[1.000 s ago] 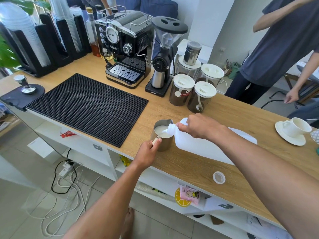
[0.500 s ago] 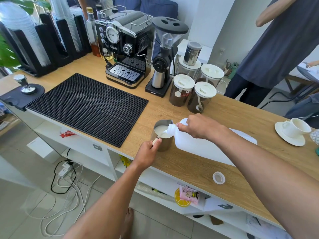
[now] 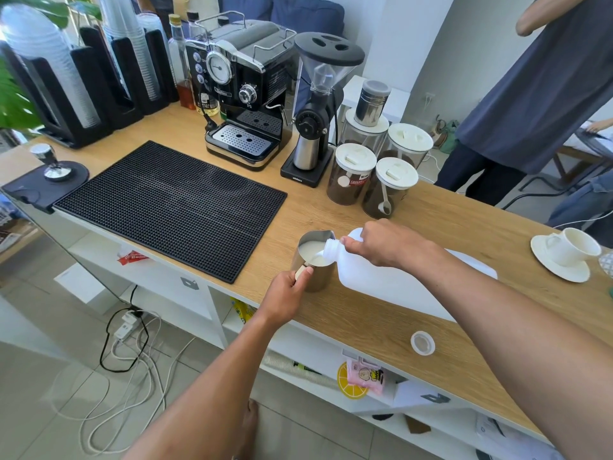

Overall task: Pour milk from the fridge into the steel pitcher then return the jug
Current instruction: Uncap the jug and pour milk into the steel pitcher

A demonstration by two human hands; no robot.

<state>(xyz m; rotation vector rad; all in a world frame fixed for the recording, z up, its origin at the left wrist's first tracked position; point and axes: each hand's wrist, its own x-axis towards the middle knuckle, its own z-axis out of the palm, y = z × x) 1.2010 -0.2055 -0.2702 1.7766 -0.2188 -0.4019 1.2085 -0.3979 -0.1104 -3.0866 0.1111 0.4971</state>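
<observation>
pour underway: right hand grips tilted jug, left hand grips pitcher handle; capping, fridge return remain.

A long wooden counter carries everything. A black rubber bar mat lies flat on it, the landmark here. Behind the mat's far edge stand an espresso machine and a coffee grinder, with four white-lidded jars just right of the grinder. Left of the mat sits a tamper on a dark pad. Off the mat's near right corner stands the steel pitcher. Further right lie a white jug cap and a cup on a saucer.
</observation>
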